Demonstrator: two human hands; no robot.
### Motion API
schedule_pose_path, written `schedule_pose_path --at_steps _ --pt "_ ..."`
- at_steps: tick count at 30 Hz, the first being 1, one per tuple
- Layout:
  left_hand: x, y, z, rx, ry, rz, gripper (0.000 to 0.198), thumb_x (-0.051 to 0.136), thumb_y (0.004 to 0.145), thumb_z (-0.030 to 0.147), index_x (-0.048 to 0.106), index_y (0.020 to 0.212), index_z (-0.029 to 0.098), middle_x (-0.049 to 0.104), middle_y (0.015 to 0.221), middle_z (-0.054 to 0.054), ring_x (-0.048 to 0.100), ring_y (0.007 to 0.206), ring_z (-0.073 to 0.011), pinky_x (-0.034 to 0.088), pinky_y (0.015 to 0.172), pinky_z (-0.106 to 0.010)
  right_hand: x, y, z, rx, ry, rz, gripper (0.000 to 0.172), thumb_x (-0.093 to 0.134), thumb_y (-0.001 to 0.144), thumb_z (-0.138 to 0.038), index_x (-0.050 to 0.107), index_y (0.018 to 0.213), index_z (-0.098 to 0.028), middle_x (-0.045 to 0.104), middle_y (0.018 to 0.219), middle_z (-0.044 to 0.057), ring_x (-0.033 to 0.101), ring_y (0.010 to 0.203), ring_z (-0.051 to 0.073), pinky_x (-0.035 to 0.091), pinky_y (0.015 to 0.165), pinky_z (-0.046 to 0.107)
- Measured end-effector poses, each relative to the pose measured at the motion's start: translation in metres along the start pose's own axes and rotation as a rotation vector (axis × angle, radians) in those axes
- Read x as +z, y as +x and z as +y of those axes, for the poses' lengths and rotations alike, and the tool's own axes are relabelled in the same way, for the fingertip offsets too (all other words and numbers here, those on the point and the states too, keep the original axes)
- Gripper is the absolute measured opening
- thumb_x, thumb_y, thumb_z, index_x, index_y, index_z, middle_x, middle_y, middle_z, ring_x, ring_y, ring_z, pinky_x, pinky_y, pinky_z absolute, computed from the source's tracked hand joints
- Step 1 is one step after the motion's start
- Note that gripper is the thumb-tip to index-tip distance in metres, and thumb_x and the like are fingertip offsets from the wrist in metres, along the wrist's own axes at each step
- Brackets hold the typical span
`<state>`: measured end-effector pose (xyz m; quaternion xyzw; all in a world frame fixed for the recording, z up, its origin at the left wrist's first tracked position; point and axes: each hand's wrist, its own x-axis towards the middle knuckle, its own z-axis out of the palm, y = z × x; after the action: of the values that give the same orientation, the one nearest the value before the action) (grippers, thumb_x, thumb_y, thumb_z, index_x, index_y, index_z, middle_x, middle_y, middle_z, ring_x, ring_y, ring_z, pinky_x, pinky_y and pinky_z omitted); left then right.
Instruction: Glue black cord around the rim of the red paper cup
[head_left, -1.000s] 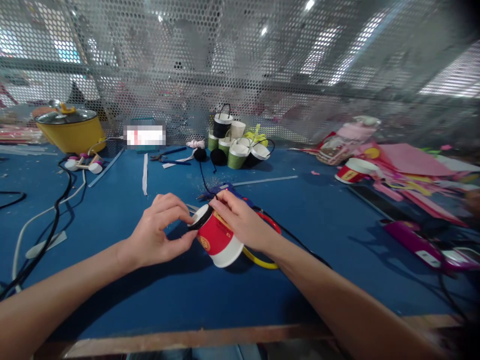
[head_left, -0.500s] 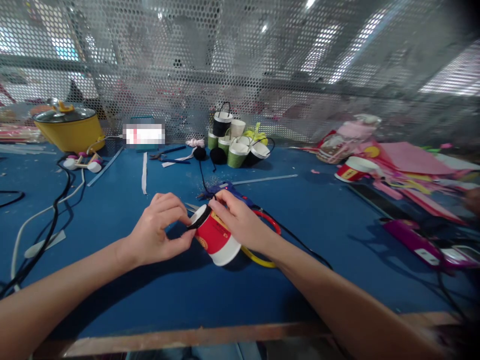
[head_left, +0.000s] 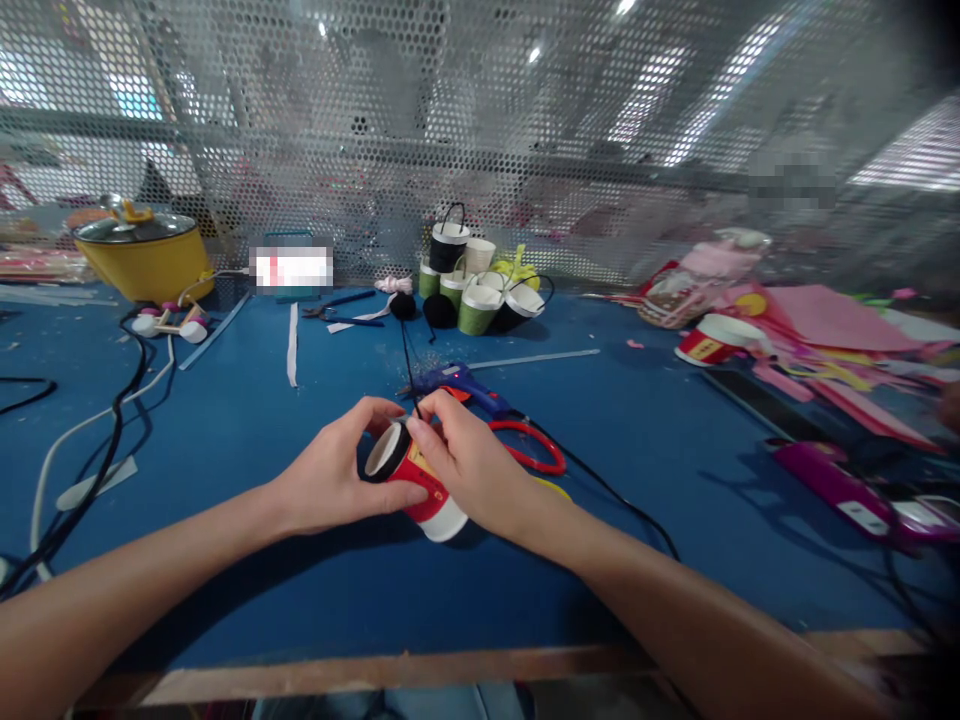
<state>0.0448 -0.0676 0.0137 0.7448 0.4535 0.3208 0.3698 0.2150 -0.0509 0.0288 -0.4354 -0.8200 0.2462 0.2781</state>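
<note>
A red and white paper cup (head_left: 429, 497) is tilted in my hands, its open white mouth facing up and left. Black yarn (head_left: 387, 451) wraps its rim, and a strand runs back from there to a small black yarn ball (head_left: 403, 306). My left hand (head_left: 345, 470) is closed around the cup, thumb along the red side. With thumb and fingers together, my right hand (head_left: 469, 455) pinches the black strand at the rim and rests against the cup's right side. Just beyond lies a blue glue gun (head_left: 465, 382), beside scissors with red and yellow handles (head_left: 551, 455).
Several wrapped cups (head_left: 480, 305) and another yarn ball (head_left: 440, 311) stand at the back. A yellow pot (head_left: 146, 262) is far left, near cables (head_left: 112, 440). On the right are a red cup (head_left: 709, 340), pink scraps (head_left: 817, 320) and a purple power strip (head_left: 832, 485).
My left hand has gone from pinching the rim to wrapping around the cup. The cup has shifted slightly left and nearer. My right hand has moved a little left along with the strand.
</note>
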Motion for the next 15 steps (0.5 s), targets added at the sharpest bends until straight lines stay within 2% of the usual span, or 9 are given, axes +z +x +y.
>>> schedule_pose_path --at_steps 6,15 --pt "0.0008 0.0011 -0.0006 0.001 -0.065 -0.036 0.040 0.067 0.070 0.040 0.048 0.098 0.018 0.058 0.087 -0.001 0.052 0.075 -0.0153 0.044 0.068 -0.030 0.0002 -0.0005 -0.0026 -0.004 -0.069 -0.030 0.016 0.035 0.091 -0.026 0.035 0.075 -0.022 0.043 0.072 -0.001 0.043 0.062 0.013 0.035 0.056 0.027" --pt "-0.0011 0.0002 -0.0036 0.051 -0.145 -0.078 0.041 0.069 0.070 0.036 0.048 0.100 0.017 0.058 0.091 -0.002 0.053 0.078 -0.0148 0.043 0.069 -0.028 -0.0039 -0.0006 -0.0029 -0.007 -0.146 -0.044 0.018 0.036 0.090 -0.025 0.032 0.073 -0.023 0.044 0.071 -0.002 0.042 0.059 0.013 0.032 0.054 0.027"
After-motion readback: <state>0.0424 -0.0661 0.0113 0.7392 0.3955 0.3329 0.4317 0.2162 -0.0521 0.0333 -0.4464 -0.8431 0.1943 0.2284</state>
